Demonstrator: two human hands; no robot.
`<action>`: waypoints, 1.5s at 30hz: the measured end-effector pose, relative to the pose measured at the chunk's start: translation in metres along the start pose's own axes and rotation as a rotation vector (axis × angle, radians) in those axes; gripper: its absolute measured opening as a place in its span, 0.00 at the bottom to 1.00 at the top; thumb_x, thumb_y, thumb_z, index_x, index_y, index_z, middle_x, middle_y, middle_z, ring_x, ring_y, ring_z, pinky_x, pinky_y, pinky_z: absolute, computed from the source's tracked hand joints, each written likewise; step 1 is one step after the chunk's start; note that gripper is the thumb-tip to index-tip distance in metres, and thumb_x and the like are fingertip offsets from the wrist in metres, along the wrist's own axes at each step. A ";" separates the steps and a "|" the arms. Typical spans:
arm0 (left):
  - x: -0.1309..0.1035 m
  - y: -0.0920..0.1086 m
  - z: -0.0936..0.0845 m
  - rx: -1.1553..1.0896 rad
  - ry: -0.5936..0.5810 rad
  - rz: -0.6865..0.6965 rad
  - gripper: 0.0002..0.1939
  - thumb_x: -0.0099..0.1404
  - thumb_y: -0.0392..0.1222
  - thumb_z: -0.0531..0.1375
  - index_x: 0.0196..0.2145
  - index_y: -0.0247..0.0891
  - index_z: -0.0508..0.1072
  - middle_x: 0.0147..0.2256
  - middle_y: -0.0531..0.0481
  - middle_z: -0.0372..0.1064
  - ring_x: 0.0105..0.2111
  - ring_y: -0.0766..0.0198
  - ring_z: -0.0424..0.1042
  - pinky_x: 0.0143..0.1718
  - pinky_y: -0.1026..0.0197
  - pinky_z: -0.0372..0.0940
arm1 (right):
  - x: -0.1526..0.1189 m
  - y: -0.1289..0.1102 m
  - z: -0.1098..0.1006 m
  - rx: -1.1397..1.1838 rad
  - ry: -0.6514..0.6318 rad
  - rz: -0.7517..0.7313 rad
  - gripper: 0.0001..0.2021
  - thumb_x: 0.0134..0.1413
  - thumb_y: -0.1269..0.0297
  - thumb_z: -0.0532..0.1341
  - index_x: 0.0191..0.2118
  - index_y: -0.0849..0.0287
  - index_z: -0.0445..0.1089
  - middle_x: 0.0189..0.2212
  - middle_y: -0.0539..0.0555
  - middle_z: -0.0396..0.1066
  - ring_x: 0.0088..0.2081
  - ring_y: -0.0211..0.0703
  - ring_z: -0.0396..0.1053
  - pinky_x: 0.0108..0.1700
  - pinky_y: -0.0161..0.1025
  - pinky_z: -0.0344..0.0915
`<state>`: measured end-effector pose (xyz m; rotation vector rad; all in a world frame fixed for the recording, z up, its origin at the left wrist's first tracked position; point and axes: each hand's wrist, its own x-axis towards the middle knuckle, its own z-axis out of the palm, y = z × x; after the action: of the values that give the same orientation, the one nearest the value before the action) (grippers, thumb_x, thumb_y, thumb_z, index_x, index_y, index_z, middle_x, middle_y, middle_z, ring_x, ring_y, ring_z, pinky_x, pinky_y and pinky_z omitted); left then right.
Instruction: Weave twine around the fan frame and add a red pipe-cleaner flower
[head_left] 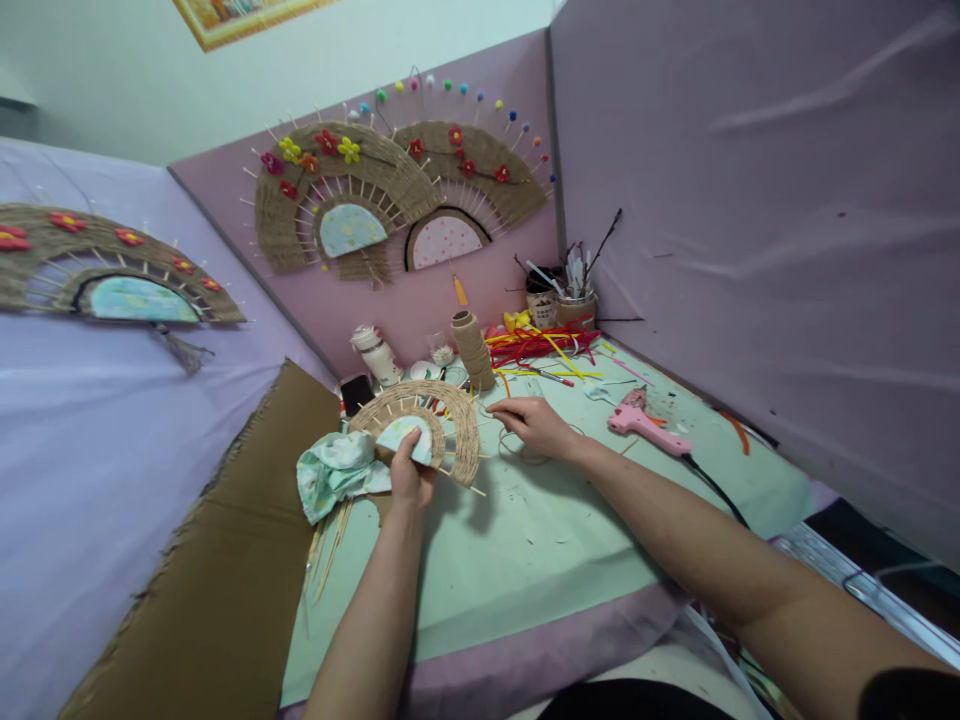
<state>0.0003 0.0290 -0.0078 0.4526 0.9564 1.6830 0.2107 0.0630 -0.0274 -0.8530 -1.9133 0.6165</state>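
Observation:
My left hand grips a small half-round woven fan by its patterned fabric centre, thumb on top. Thin sticks radiate from that centre, and beige twine is woven across them in a band. Just right of the fan, my right hand pinches the twine, which looks very thin at the fingertips. Loops of loose twine lie on the table below this hand. Behind the fan stands a spool of twine. Crumpled floral cloth lies left of my left hand.
A pink glue gun with a black cord lies to the right. Red and yellow pipe cleaners and jars of sticks are at the back. A cardboard sheet leans at left. Finished fans hang on the partition.

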 end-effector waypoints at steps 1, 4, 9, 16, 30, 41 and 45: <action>0.000 -0.001 0.000 0.001 -0.002 -0.006 0.09 0.51 0.32 0.61 0.33 0.38 0.72 0.29 0.52 0.73 0.27 0.65 0.72 0.29 0.64 0.69 | 0.000 0.000 0.000 0.007 0.003 0.003 0.13 0.58 0.62 0.54 0.42 0.59 0.73 0.34 0.55 0.75 0.32 0.40 0.70 0.36 0.36 0.63; 0.002 -0.002 -0.002 -0.012 -0.018 -0.013 0.11 0.51 0.32 0.62 0.35 0.38 0.73 0.32 0.51 0.74 0.29 0.64 0.73 0.31 0.63 0.69 | 0.000 -0.001 0.001 0.020 0.005 0.014 0.13 0.58 0.62 0.54 0.42 0.59 0.74 0.34 0.55 0.75 0.32 0.40 0.70 0.36 0.36 0.64; 0.003 -0.004 -0.002 -0.034 -0.032 0.010 0.12 0.52 0.31 0.63 0.36 0.38 0.73 0.35 0.51 0.74 0.33 0.63 0.74 0.34 0.64 0.70 | 0.000 -0.002 0.002 0.024 -0.012 0.019 0.13 0.58 0.61 0.54 0.42 0.59 0.74 0.33 0.55 0.76 0.33 0.41 0.71 0.37 0.36 0.64; 0.001 -0.006 0.001 -0.012 0.011 0.091 0.10 0.53 0.29 0.62 0.35 0.36 0.73 0.35 0.50 0.74 0.31 0.67 0.73 0.34 0.66 0.70 | -0.001 -0.003 0.002 0.024 -0.017 -0.008 0.12 0.58 0.64 0.55 0.41 0.60 0.74 0.33 0.55 0.76 0.32 0.40 0.71 0.35 0.35 0.64; 0.001 -0.007 0.000 0.005 0.078 0.123 0.09 0.52 0.29 0.63 0.33 0.35 0.74 0.34 0.50 0.74 0.30 0.67 0.73 0.32 0.66 0.70 | -0.001 -0.002 0.003 0.025 -0.043 -0.022 0.13 0.58 0.63 0.54 0.42 0.61 0.74 0.31 0.55 0.76 0.30 0.40 0.71 0.34 0.34 0.64; 0.002 -0.009 0.000 0.051 0.078 0.163 0.11 0.51 0.30 0.64 0.34 0.37 0.73 0.33 0.51 0.73 0.29 0.68 0.72 0.32 0.67 0.69 | -0.001 -0.005 0.000 0.020 -0.021 -0.035 0.12 0.58 0.64 0.55 0.42 0.59 0.74 0.36 0.55 0.76 0.34 0.41 0.72 0.37 0.35 0.64; 0.001 -0.011 0.001 0.074 0.071 0.188 0.13 0.49 0.30 0.65 0.34 0.37 0.73 0.32 0.51 0.73 0.29 0.68 0.73 0.33 0.68 0.68 | -0.001 -0.009 -0.001 0.034 -0.064 -0.066 0.13 0.58 0.64 0.55 0.44 0.58 0.74 0.38 0.54 0.76 0.37 0.42 0.73 0.39 0.35 0.65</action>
<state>0.0072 0.0308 -0.0156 0.5489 1.0581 1.8475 0.2092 0.0566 -0.0214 -0.7532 -1.9747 0.6416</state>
